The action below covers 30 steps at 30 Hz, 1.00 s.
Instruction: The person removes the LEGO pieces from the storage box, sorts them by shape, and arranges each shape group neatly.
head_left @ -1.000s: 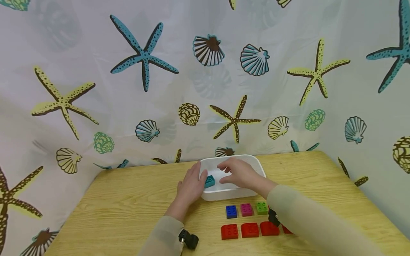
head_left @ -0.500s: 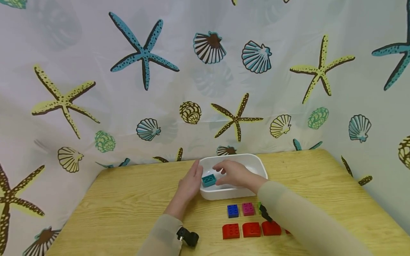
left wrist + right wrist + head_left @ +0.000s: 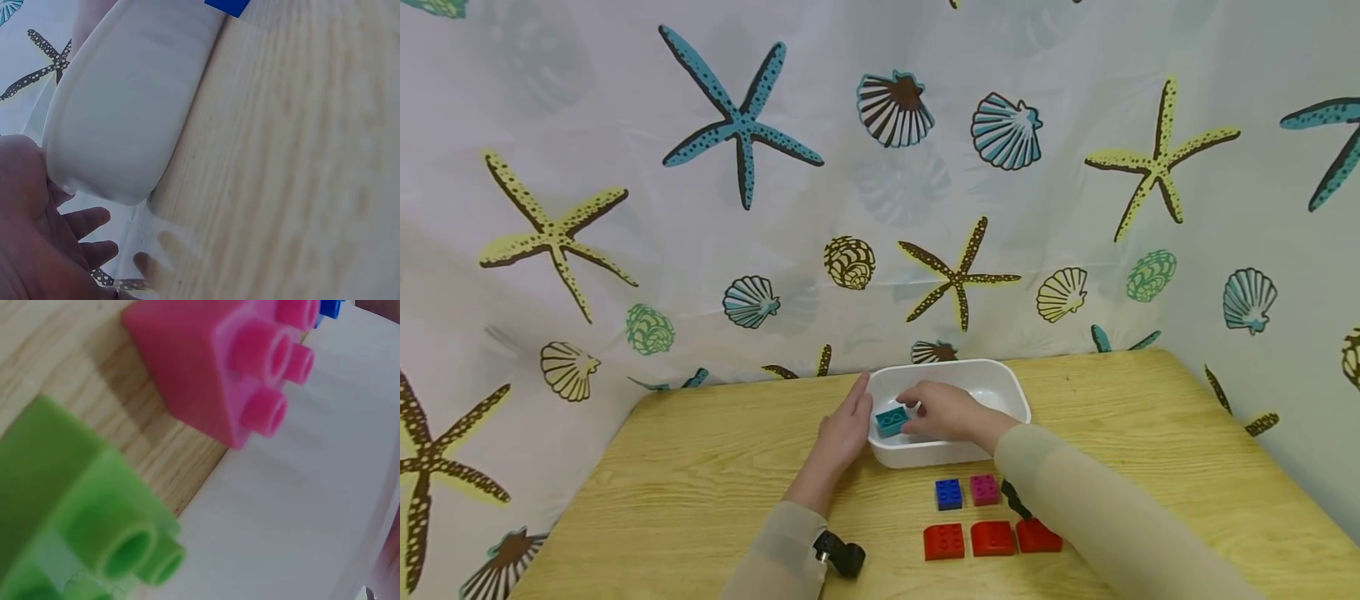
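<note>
A white tub [image 3: 928, 455] stands at the back of the table, and a teal toy building brick [image 3: 889, 422] sits inside its left end. My left hand [image 3: 846, 427] touches the tub's left end from outside. The left wrist view shows the same hand [image 3: 37, 231] at the rim, with its fingers loosely extended past the tub wall [image 3: 125, 100]. Inside the tub my right hand [image 3: 946, 412] pinches the right end of the teal brick between thumb and fingers. The right wrist view hardly shows that hand; the tub wall [image 3: 281, 506] fills its right side.
In front of the tub stand a blue brick [image 3: 948, 494] and a pink brick [image 3: 984, 490]. A green brick [image 3: 62, 494] shows in the right wrist view, hidden by the right arm in the head view. Nearer lie several red rounded bricks [image 3: 943, 542]. A patterned curtain [image 3: 850, 183] hangs behind.
My right thumb and fingers have closed in on the teal brick's right end. My left thumb has drawn back from over the tub's rim. The right forearm has shifted left, covering the green brick.
</note>
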{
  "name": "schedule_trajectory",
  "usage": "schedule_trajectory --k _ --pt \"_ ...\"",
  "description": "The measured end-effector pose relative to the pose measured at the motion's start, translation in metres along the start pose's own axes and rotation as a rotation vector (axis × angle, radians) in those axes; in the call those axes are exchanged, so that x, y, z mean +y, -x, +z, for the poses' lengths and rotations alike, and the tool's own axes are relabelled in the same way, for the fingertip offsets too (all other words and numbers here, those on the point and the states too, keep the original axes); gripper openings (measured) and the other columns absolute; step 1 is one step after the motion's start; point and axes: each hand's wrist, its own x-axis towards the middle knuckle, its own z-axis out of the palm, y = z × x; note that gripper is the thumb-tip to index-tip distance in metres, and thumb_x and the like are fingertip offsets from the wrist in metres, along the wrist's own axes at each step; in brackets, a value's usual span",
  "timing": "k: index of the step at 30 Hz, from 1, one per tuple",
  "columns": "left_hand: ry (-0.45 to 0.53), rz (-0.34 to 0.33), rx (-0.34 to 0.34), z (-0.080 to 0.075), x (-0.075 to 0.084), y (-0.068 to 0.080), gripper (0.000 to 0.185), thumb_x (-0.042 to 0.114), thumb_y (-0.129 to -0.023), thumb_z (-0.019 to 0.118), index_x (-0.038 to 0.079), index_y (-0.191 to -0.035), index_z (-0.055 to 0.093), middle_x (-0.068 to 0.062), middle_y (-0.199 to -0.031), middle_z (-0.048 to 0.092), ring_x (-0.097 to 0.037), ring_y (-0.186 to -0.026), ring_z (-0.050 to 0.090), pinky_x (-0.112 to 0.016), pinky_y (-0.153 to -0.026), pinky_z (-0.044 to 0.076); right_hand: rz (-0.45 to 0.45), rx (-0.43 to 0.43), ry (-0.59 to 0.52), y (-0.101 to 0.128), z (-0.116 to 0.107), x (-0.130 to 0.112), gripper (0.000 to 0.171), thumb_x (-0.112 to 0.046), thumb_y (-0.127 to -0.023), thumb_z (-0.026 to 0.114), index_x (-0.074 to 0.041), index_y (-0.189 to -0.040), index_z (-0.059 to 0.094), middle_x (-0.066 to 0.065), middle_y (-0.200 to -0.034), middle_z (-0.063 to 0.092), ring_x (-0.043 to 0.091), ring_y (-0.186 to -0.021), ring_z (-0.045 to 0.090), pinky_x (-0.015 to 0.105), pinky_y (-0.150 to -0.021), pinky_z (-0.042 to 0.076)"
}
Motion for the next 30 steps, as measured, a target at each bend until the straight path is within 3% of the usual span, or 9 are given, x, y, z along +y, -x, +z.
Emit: schedule_trajectory --k 5,11,17,19,24,27,30 --pt "-0.009 0.011 -0.003 0.001 0.000 0.000 0.060 0.035 -0.120 0.027 0.017 -0.178 0.025 -0.016 -0.177 0.036 -0.045 -0.162 0.032 -0.075 -0.129 -0.001 0.021 0.002 0.009 -0.003 0.004 0.003 0.045 -0.025 -0.102 0.082 -0.006 -0.142 0.074 0.005 -0.122 0.076 0.016 -0.101 0.068 0.040 -0.104 0.059" --pt "-0.017 0.015 -0.001 0.003 0.001 0.001 0.060 0.036 -0.121 0.028 0.017 -0.178 0.025 -0.015 -0.176 0.036 -0.044 -0.162 0.033 -0.074 -0.130 -0.001 0.017 0.003 0.037 0.009 -0.006 -0.013 0.036 -0.022 -0.105 0.077 -0.004 -0.137 0.075 0.009 -0.124 0.076 0.020 -0.105 0.069 0.041 -0.105 0.058" --pt "-0.027 0.011 -0.004 0.004 0.000 0.000 0.061 0.039 -0.121 0.029 0.017 -0.178 0.024 -0.015 -0.177 0.036 -0.043 -0.163 0.032 -0.073 -0.130 -0.002 0.049 0.049 -0.001 0.007 -0.005 -0.007 0.026 -0.017 -0.098 0.084 -0.010 -0.120 0.074 0.006 -0.117 0.076 0.019 -0.101 0.070 0.042 -0.101 0.059" --pt "-0.024 0.005 -0.006 0.004 -0.001 -0.001 0.061 0.040 -0.121 0.028 0.017 -0.178 0.022 -0.014 -0.177 0.035 -0.042 -0.163 0.031 -0.072 -0.130 -0.003 0.047 0.081 0.003 0.001 0.001 0.005 0.023 -0.014 -0.094 0.085 -0.013 -0.112 0.071 0.003 -0.111 0.075 0.018 -0.097 0.069 0.041 -0.096 0.060" --pt "-0.016 -0.009 -0.007 0.004 0.000 -0.001 0.063 0.042 -0.121 0.028 0.017 -0.178 0.021 -0.014 -0.178 0.033 -0.042 -0.163 0.030 -0.072 -0.131 -0.003 0.101 0.107 0.021 0.006 -0.002 0.004 0.025 -0.005 -0.090 0.083 -0.017 -0.098 0.062 -0.002 -0.093 0.068 0.018 -0.087 0.062 0.038 -0.084 0.056" --pt "-0.021 -0.014 -0.004 0.004 0.000 -0.001 0.063 0.044 -0.121 0.028 0.017 -0.178 0.021 -0.014 -0.178 0.033 -0.042 -0.163 0.030 -0.072 -0.131 -0.003 0.135 0.081 -0.002 0.013 -0.010 -0.007 0.025 -0.001 -0.092 0.081 -0.017 -0.102 0.065 -0.001 -0.096 0.068 0.020 -0.091 0.061 0.039 -0.089 0.056" --pt "-0.031 -0.015 -0.003 0.004 0.001 0.000 0.064 0.045 -0.121 0.029 0.017 -0.178 0.021 -0.015 -0.178 0.034 -0.043 -0.163 0.031 -0.073 -0.130 -0.003 0.124 0.035 -0.058 0.017 -0.015 -0.009 0.032 -0.002 -0.094 0.083 -0.012 -0.122 0.072 0.003 -0.110 0.072 0.023 -0.101 0.065 0.043 -0.100 0.058"
